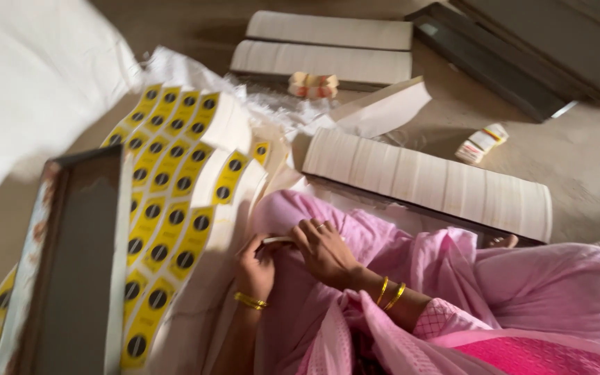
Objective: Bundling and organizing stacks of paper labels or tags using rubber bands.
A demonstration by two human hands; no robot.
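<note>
Both hands over lap: left hand point(255, 267) and right hand point(324, 250) each in narrow grip on thin white strip point(277, 240) — folding step judged underway. Next move calls for firm crease. Yellow label sheets point(168, 208) lie beside left hand.

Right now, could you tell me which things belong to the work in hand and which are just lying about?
In hand:
left hand and right hand holding a thin white piece
yellow-labelled flat cartons

Lying about:
white stacks
small packet
dark boards
</note>
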